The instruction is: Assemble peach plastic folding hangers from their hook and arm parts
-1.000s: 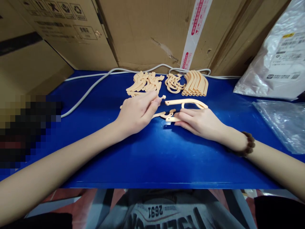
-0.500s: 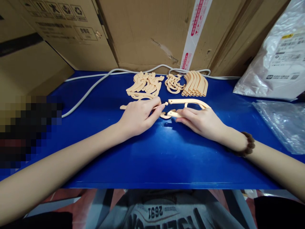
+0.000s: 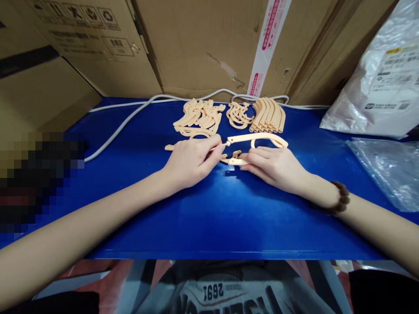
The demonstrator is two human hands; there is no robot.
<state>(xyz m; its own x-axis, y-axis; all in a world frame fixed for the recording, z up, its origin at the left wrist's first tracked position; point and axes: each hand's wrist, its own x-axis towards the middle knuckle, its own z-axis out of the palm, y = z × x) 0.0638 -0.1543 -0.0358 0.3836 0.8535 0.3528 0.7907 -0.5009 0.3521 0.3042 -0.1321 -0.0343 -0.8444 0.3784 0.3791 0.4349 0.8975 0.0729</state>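
Note:
My left hand (image 3: 196,159) is closed, thumb and forefinger pinching a slim cream plastic hanger piece (image 3: 228,143) whose knobbed tip pokes out to the right. That tip meets, or nearly meets, the left end of a curved cream hanger arm (image 3: 258,137). My right hand (image 3: 276,168) is closed around this folding hanger part, and its lower bar (image 3: 235,162) sticks out left of my fingertips. Between my hands a small curved hook piece (image 3: 236,154) shows on the table. Another cream end (image 3: 169,147) emerges left of my left hand; whether it belongs to the held piece is hidden.
Behind my hands lie a pile of flat cream pieces (image 3: 198,114), a heap of hooks (image 3: 240,115) and stacked curved arms (image 3: 268,115) on the blue table (image 3: 209,218). A white cable (image 3: 121,126), cardboard boxes (image 3: 203,43) and plastic bags (image 3: 373,87) surround them.
My right hand has tilted the hanger part slightly and shifted it left, bringing its upper arm's end against the left piece's tip. The lower bar has dropped a little. My left hand barely moved.

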